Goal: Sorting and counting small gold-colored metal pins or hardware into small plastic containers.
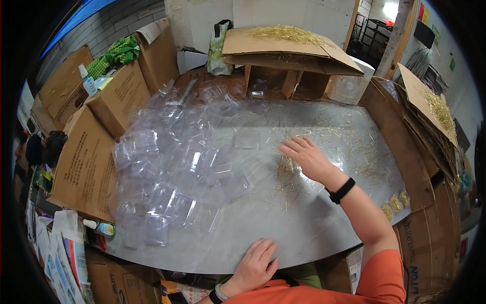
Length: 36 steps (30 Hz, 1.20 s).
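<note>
Golden wire pins (288, 178) lay in a small heap beside the right hand (310, 161), toward its seven o'clock; this hand was palm down, fingers stretched and nearly together, and I could not tell if its underside touched any pin. Each pin looked very light, thin and rather stiff, probably slippery, so a fingertip pinch at mid-length seemed the surest hold. More lay loose toward two o'clock, with small bundles (396, 204) at four. The left hand (257, 264) rested at seven, fingers slightly parted; clear plastic boxes (195, 159) spread at nine.
</note>
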### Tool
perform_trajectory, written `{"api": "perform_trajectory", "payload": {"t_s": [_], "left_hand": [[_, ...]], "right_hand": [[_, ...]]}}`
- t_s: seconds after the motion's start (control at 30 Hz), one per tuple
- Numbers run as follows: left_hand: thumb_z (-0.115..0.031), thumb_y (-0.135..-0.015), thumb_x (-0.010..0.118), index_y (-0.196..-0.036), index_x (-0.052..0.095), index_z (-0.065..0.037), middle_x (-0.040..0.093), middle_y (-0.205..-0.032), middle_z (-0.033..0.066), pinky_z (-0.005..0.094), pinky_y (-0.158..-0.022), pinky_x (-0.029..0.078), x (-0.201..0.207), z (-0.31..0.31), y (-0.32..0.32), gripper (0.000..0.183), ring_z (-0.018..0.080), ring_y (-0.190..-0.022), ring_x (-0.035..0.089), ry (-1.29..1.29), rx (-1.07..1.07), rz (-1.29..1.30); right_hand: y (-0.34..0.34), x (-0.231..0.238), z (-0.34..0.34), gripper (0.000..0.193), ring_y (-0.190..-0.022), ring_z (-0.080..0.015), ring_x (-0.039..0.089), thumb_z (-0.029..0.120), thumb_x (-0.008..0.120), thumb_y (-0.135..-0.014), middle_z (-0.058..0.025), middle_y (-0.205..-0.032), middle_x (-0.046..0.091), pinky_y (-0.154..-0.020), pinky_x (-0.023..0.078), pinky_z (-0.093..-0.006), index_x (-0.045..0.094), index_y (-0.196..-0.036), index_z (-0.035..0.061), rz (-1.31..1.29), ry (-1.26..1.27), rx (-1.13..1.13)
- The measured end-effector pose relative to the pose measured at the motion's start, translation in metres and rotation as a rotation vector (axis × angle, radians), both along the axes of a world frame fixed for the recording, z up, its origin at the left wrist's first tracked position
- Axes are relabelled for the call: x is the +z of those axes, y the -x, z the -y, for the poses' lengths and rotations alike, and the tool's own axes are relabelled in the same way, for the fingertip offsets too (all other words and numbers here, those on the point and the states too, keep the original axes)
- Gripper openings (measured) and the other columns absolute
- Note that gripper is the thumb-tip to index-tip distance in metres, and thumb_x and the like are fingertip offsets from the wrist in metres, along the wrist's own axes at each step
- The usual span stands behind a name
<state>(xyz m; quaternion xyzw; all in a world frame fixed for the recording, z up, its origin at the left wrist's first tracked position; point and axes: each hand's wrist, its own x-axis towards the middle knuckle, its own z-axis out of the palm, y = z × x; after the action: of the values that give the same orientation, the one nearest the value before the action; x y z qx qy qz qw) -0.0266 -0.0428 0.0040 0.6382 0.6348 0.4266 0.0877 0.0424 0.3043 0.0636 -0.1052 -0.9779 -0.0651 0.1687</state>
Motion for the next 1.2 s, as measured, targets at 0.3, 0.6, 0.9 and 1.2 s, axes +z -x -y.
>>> {"api": "perform_trajectory", "payload": {"t_s": [0.3,0.6,0.9,1.2], "left_hand": [[-0.011,-0.085,0.076,-0.125,0.065,0.002,0.063,-0.130,0.0172,0.0463,-0.104,0.052,-0.011,0.003,-0.001,0.043,0.0403,-0.121,0.061,-0.027,-0.001,-0.023],[-0.010,-0.084,0.075,-0.121,0.064,0.003,0.062,-0.129,0.0201,0.0502,-0.107,0.047,-0.007,-0.002,-0.005,0.041,0.0425,-0.126,0.057,-0.063,0.049,-0.156],[-0.013,-0.086,0.075,-0.121,0.062,0.006,0.060,-0.129,0.0229,0.0554,-0.113,0.041,-0.008,-0.003,-0.010,0.042,0.0427,-0.129,0.053,-0.053,0.058,-0.243],[-0.017,-0.091,0.069,-0.123,0.061,0.005,0.058,-0.131,0.0217,0.0533,-0.117,0.038,-0.007,-0.004,-0.014,0.040,0.0377,-0.132,0.052,-0.025,0.052,-0.308]], "right_hand": [[-0.011,0.012,-0.055,0.029,-0.108,-0.0392,0.065,0.004,0.055,-0.091,-0.0162,-0.117,0.067,-0.098,0.052,-0.0462,0.072,-0.114,0.0100,-0.012,0.320,-0.408],[-0.038,0.023,-0.083,0.027,-0.084,-0.0246,0.074,0.005,0.058,-0.094,-0.0128,-0.100,0.073,-0.079,0.059,-0.0386,0.072,-0.117,0.0060,-0.258,0.821,-0.519],[-0.063,0.016,0.003,0.032,-0.103,-0.0397,0.068,-0.002,0.053,-0.094,-0.0210,-0.110,0.072,-0.091,0.055,-0.0447,0.069,-0.120,0.0055,-0.320,0.495,-0.247],[-0.130,-0.026,0.072,0.044,-0.116,-0.0321,0.058,-0.010,0.053,-0.083,-0.0107,-0.113,0.065,-0.106,0.045,-0.0425,0.068,-0.119,0.0100,-0.141,0.170,-0.327]]}}
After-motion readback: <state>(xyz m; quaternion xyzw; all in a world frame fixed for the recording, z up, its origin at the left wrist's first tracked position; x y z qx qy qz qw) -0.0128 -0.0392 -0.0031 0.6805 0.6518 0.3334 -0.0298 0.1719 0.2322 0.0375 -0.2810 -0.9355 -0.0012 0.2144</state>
